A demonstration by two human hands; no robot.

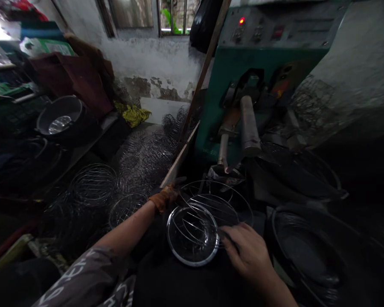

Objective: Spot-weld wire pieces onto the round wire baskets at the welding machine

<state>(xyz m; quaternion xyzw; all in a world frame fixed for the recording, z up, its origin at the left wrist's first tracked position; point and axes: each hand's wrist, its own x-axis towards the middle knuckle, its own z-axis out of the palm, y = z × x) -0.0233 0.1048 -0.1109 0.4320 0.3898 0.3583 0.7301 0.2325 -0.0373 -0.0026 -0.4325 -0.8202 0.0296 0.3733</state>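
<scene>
A round wire basket frame [193, 234] with a shiny rim ring lies in front of me below a green welding machine [243, 76]. My left hand [166, 197], in an orange-brown glove, grips the frame's far left edge. My right hand [246, 251], bare, pinches the frame's right rim. Thin wire ribs of the frame fan up toward the machine's metal electrode arm [248, 125].
Several finished wire baskets [94, 183] are piled on the floor to the left. A stack of wire rings [304, 247] sits at the right. A wooden plank [192, 123] leans beside the machine. A metal pot [61, 117] stands at the left, with cloth and clutter behind it.
</scene>
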